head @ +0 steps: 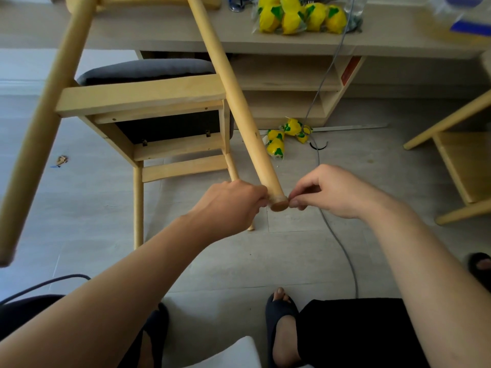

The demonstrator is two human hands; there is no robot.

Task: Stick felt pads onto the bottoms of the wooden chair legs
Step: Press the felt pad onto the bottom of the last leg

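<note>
Pale wood chair leg (239, 115) with one tan felt pad (279, 204) on its tip, held by two hands at centre frame.
One round pad caps the smooth, round leg's lower end. The left hand (233, 203) curls round the leg just above it, and the right hand (326, 192) pinches the pad's rim. A second round leg (39, 123) slants down the left edge. About six glossy yellow packets (300, 17) sit on the desk (398, 35) at upper centre, their print unreadable.
</note>
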